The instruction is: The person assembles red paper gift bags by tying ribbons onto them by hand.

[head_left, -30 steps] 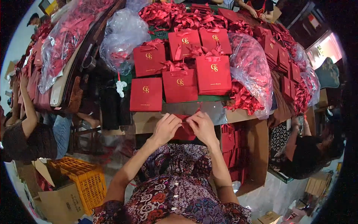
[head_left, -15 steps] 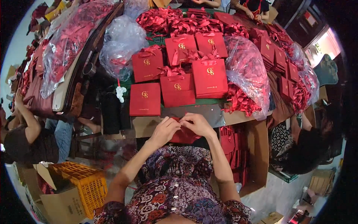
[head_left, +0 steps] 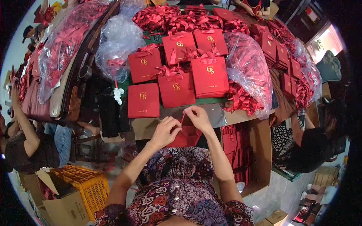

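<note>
A red paper bag (head_left: 184, 138) rests at the table's front edge, just in front of my lap. Above it a thin red ribbon (head_left: 183, 119) is stretched upward. My right hand (head_left: 199, 119) pinches the ribbon's upper end between thumb and fingertips. Lower and to the left, my left hand (head_left: 164, 132) has its fingers curled and its thumb against the ribbon's lower part, close over the bag. The bag's lower portion is dim, and the left fingertips partly hide the ribbon.
Stacks of red gift bags (head_left: 143, 100) with gold print cover the table ahead. Loose red ribbons (head_left: 162, 19) heap behind them. Plastic sacks (head_left: 247, 67) flank the stacks. At my right, a cardboard box (head_left: 260, 158) holds more bags. A yellow crate (head_left: 90, 188) stands lower left. Other people sit nearby.
My hands have moved apart from being together over the bag. The right hand has risen, drawing the ribbon up into view, while the left stays low near the bag.
</note>
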Demonstrator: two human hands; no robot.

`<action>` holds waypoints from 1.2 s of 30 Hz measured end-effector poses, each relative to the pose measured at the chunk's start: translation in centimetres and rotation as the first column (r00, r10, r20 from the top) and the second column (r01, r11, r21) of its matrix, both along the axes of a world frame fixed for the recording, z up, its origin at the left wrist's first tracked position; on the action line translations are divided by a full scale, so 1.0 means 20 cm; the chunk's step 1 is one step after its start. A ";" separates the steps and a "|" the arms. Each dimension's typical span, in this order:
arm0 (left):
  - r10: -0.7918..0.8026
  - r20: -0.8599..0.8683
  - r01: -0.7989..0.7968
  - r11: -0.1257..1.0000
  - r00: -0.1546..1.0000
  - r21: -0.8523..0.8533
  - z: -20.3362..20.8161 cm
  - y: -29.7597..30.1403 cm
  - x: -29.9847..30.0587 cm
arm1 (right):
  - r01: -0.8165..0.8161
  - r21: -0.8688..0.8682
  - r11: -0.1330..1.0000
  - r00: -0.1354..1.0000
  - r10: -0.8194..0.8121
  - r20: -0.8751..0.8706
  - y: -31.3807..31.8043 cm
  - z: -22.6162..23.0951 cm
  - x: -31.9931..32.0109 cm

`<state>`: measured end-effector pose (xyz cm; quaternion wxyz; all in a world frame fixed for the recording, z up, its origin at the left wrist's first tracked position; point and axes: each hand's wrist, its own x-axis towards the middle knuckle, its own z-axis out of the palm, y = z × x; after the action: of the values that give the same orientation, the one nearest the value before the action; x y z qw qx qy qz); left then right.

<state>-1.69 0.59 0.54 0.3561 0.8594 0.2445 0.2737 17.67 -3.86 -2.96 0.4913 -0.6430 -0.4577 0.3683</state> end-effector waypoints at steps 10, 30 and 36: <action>0.227 -0.127 -0.248 0.950 0.966 -0.190 -0.15 0.02 -0.01 | 0.193 0.012 0.981 0.949 -0.190 0.252 -0.16 0.05 0.09; 0.326 -0.246 -0.334 0.943 0.913 0.010 -0.24 0.09 0.19 | 0.277 -0.048 0.960 0.852 -0.222 0.473 -0.07 -0.05 -0.01; 0.305 -0.153 -0.307 0.952 0.940 0.011 -0.21 0.08 0.19 | 0.267 0.037 0.963 0.799 -0.243 0.550 -0.01 -0.10 0.00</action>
<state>2.19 2.25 -3.72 0.2950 0.8269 0.4035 0.2575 17.62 -4.04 -5.02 0.3706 -0.7874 -0.4806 0.1083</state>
